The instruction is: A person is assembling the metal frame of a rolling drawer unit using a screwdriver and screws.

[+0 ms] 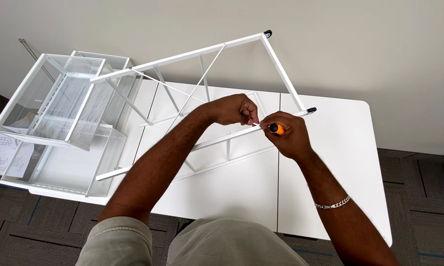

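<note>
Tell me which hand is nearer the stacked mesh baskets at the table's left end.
Left. The left hand pinches the white frame rail mid-table, on the side toward the mesh baskets. The right hand, holding an orange-handled screwdriver, sits just beyond it, farther away.

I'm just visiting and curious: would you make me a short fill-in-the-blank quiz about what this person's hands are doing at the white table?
1. The right hand holds a small tool with an ____ handle.
2. The left hand pinches a thin bar of the white metal ____.
3. The chain bracelet sits on the ____ wrist.
4. The stacked white wire-mesh baskets stand at the ____ end of the white table.

Missing words: orange; frame; right; left
</note>
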